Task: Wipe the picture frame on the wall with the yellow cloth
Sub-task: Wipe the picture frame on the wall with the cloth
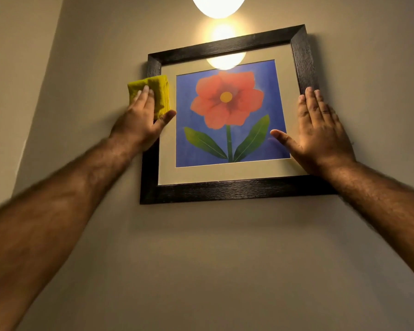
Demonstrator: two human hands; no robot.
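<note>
A dark wooden picture frame hangs on the wall, holding a red flower print on blue with a cream mat. My left hand presses a folded yellow cloth flat against the frame's left side, near the upper corner; my fingers cover part of the cloth. My right hand lies flat with fingers spread on the frame's right side, thumb over the glass, holding nothing.
A lit round wall lamp glows just above the frame and reflects in the glass. A wall corner runs down at the left. Bare beige wall extends below the frame.
</note>
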